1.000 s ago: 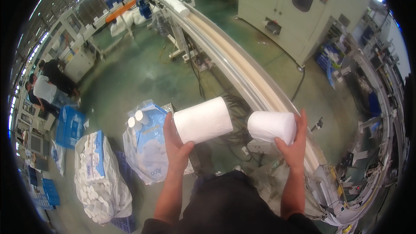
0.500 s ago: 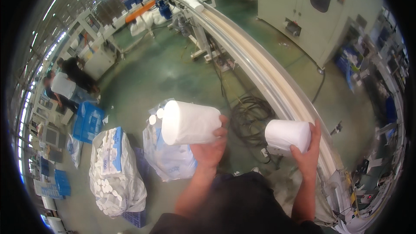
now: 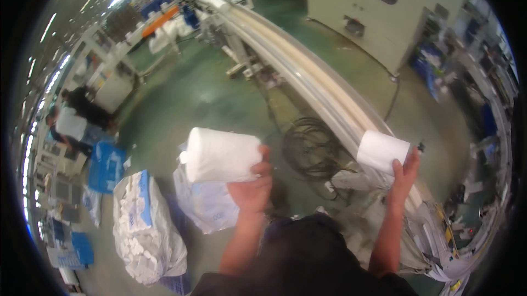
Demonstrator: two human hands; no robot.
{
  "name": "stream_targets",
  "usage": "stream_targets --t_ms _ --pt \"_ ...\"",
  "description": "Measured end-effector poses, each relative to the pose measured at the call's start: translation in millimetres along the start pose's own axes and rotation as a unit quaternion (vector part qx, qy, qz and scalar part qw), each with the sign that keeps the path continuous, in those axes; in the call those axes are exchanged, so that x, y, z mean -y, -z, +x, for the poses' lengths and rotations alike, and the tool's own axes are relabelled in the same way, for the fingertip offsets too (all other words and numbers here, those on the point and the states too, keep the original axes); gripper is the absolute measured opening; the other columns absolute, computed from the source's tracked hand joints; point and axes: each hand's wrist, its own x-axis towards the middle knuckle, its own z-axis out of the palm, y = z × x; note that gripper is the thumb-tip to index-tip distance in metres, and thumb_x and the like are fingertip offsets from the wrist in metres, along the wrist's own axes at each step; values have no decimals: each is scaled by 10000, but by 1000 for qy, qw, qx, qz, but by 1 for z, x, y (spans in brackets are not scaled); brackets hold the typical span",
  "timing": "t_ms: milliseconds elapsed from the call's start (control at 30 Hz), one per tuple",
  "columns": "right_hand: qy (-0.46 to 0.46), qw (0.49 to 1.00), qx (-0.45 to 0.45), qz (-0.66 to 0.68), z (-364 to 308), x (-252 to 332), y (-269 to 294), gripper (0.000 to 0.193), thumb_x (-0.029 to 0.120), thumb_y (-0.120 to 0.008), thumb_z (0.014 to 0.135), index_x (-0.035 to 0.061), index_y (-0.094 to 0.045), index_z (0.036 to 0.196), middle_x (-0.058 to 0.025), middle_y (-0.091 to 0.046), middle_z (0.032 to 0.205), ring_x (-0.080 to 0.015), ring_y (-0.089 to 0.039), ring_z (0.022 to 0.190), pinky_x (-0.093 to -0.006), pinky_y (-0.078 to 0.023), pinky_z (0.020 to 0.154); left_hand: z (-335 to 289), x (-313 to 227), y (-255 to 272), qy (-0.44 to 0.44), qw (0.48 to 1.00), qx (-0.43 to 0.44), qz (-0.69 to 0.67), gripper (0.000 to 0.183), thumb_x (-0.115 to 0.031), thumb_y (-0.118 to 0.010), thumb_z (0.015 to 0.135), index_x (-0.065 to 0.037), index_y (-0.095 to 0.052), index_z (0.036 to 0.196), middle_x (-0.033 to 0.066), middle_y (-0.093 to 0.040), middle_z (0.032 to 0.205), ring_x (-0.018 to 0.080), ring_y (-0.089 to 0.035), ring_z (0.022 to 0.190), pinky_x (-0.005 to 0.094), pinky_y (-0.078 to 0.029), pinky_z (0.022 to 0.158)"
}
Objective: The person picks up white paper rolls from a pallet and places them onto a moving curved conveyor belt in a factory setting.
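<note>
In my left hand [image 3: 253, 182] is a large white roll [image 3: 222, 155], lying sideways. My fingers and thumb are closed round its right end, and its rounded left end points away from the palm. My right hand [image 3: 405, 174] grips a second, smaller-looking white roll [image 3: 382, 151] by its right end, over the near part of the long conveyor [image 3: 324, 87]. The two rolls are well apart. Their wrapping or surface material is too blurred to make out.
Below left stand a clear bag of white pieces [image 3: 156, 246] and a pale plastic bag [image 3: 211, 211]. Coiled black cables [image 3: 310, 145] lie beside the conveyor. A big cream machine cabinet [image 3: 357, 16] is beyond it. Blue crates [image 3: 107, 167] and people [image 3: 74, 123] are at the left.
My right hand has lifted its roll up and to the right, over the conveyor. The left roll appears slightly further left, while the whole view has also shifted.
</note>
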Motion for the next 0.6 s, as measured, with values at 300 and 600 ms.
stream_targets --t_ms 300,600 --pt "-162 959 -212 -93 59 -131 78 793 281 -729 906 -57 -316 1493 -262 -485 1396 -293 -520 1236 -387 -377 1075 -10 -1 9 -16 999 -50 -2 583 -336 -559 926 -109 -394 1437 151 -374 1420 256 -527 973 367 -479 704" --pt "-259 922 -135 -255 78 -208 95 882 410 -756 843 -64 -370 1478 -284 -472 1450 -366 -463 1347 -437 -335 1136 -20 5 13 -7 998 -57 12 631 -350 -574 898 -76 -382 1434 159 -393 1391 234 -527 914 332 -464 668"
